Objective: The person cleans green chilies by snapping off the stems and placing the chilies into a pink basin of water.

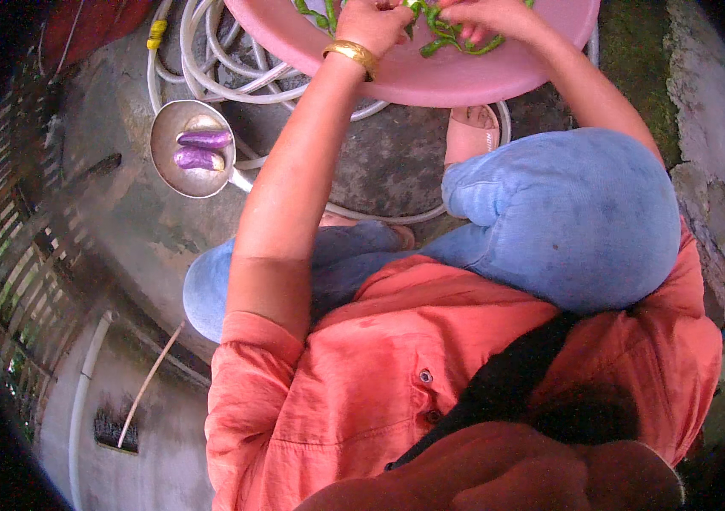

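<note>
Both my hands are over a wide pink plastic basin (464,86), partly cut off by the top edge of the view. My left hand (372,24), with a gold bangle (353,52) at the wrist, grips a green pepper (411,20) that shows a pale end. Opposite it, my right hand (496,16) has its fingers curled at the same cluster of green pods, seemingly pinching one. More long green peppers (442,41) lie under and between the hands inside the basin. Fingertips are partly hidden by the crop.
To the left on the concrete floor (126,230) stands a metal pan (164,169) holding two purple eggplant pieces (204,139). A coiled clear hose (193,45) with a yellow band runs behind the pan and under the basin. My sandalled foot (467,137) is just below the basin's rim.
</note>
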Demonstrator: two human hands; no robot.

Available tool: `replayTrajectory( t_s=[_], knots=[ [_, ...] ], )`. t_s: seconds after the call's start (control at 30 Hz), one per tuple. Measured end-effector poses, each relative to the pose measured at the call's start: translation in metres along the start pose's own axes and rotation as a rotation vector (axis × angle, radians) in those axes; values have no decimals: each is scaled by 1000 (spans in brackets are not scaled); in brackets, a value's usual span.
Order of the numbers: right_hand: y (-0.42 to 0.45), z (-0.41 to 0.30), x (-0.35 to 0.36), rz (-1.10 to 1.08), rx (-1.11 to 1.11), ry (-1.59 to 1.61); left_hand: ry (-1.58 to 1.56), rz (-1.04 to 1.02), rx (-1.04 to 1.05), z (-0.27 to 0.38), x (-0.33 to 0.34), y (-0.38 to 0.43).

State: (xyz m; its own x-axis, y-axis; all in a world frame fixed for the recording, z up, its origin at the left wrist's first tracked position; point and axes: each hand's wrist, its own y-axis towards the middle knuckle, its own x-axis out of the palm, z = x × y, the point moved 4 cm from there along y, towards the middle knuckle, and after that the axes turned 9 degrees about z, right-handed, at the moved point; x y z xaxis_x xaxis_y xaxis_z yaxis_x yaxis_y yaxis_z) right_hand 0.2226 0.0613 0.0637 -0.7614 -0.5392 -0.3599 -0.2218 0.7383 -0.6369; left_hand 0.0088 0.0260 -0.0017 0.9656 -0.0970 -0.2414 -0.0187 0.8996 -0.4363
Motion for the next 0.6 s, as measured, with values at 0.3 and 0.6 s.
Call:
replayTrajectory(
  t_s=[0.3,0.6],
  knots=[
    [50,72,-62,442,-374,-814,198,41,225,-4,8,15],
    [10,23,1,-16,-167,-61,-14,-37,-58,27,20,-14]
  ],
)
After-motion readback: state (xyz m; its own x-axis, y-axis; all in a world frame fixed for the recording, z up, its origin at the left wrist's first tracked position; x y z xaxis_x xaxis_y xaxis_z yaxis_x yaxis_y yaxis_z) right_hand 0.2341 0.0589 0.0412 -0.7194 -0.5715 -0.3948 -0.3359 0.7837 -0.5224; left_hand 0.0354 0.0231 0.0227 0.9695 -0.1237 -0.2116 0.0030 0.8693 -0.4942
